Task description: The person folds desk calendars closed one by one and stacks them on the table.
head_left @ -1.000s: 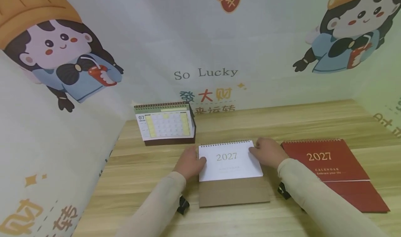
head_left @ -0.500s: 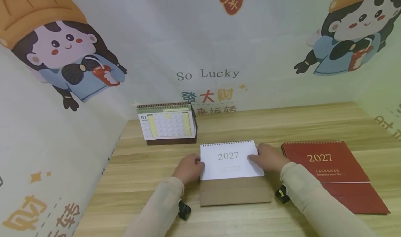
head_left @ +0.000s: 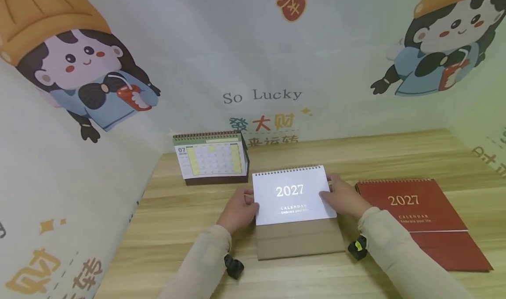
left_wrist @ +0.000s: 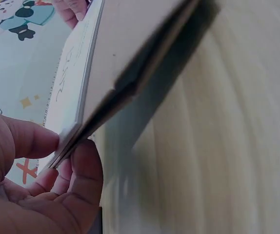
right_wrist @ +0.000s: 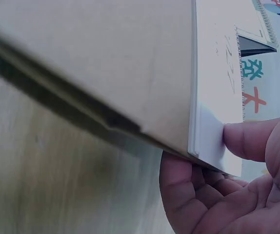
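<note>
A white 2027 desk calendar (head_left: 292, 202) with a brown cardboard base is tilted up at its spiral-bound far edge. My left hand (head_left: 239, 209) pinches its left edge, thumb on the white cover and fingers curled behind the board, as the left wrist view shows on the hand (left_wrist: 47, 175). On the opposite edge my right hand (head_left: 345, 196) grips in the same way; in the right wrist view its thumb (right_wrist: 250, 139) lies on the cover with the fingers underneath. A dark gap shows between the layers of the cardboard base (right_wrist: 106, 63).
Behind and to the left stands a desk calendar (head_left: 211, 158) opened to month 07. To the right, a red 2027 calendar (head_left: 415, 207) lies flat, partly covered by my right sleeve (head_left: 407, 246). A printed backdrop (head_left: 336, 62) rises behind the wooden table (head_left: 375, 149).
The white calendar's far edge has risen off its flat pose, and its cover now catches the light. Both hands have shifted their hold on the side edges.
</note>
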A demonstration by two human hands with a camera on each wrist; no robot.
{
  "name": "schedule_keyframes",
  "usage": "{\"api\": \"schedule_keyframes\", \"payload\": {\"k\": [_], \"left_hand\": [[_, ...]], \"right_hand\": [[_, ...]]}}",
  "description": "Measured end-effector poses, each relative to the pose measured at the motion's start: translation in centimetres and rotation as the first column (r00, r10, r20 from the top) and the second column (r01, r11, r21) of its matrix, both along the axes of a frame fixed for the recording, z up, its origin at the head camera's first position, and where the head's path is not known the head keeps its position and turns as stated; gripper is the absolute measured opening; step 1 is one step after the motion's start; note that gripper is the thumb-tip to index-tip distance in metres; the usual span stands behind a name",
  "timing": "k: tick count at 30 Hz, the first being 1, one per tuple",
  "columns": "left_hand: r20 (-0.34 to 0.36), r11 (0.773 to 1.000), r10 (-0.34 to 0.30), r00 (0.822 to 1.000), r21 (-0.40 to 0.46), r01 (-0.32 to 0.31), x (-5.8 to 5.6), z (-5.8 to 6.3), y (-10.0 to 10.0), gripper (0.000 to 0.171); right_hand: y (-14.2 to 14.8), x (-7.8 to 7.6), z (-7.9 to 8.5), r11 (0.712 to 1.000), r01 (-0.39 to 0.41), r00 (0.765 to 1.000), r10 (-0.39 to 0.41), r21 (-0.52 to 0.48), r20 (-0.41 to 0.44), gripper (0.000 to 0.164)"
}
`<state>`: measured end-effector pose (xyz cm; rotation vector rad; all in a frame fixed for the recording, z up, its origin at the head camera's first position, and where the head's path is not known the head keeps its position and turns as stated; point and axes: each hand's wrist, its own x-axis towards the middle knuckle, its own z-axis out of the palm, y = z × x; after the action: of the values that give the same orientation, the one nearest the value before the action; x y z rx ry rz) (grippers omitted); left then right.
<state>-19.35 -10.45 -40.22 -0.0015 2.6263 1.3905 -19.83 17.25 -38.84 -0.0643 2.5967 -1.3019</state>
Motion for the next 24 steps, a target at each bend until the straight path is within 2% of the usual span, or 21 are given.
{"api": "schedule_keyframes", "payload": {"k": [2, 8, 11, 18, 24], "left_hand": [[-0.017, 1.0, -0.008, 1.0, 0.003, 0.008, 0.1, 0.0, 0.4, 0.039], [-0.06, 0.999, -0.046, 0.997, 0.023, 0.047, 0.5, 0.6, 2.3, 0.038], [-0.077, 0.998, -0.052, 0.996, 0.043, 0.055, 0.6, 0.9, 3.5, 0.037], [-0.063, 0.996, -0.029, 0.998, 0.084, 0.034, 0.5, 1.3, 6.4, 0.039], [-0.05, 0.992, -0.064, 0.997, 0.103, 0.069, 0.5, 1.0, 9.5, 0.039]], "right_hand": [[0.5, 0.3, 0.1, 1.0, -0.012, 1.0, 0.012, 0.001, -0.001, 0.059], [2.8, 0.8, 0.8, 0.995, -0.044, 0.998, 0.049, 0.091, -0.045, 0.059], [3.9, 0.9, 1.2, 0.997, -0.031, 0.999, 0.033, 0.072, -0.033, 0.06], [6.6, 0.8, 1.7, 0.998, -0.021, 1.0, 0.022, 0.054, -0.016, 0.062], [9.9, 1.2, 2.2, 0.995, -0.014, 1.0, 0.013, 0.097, 0.011, 0.065]]}}
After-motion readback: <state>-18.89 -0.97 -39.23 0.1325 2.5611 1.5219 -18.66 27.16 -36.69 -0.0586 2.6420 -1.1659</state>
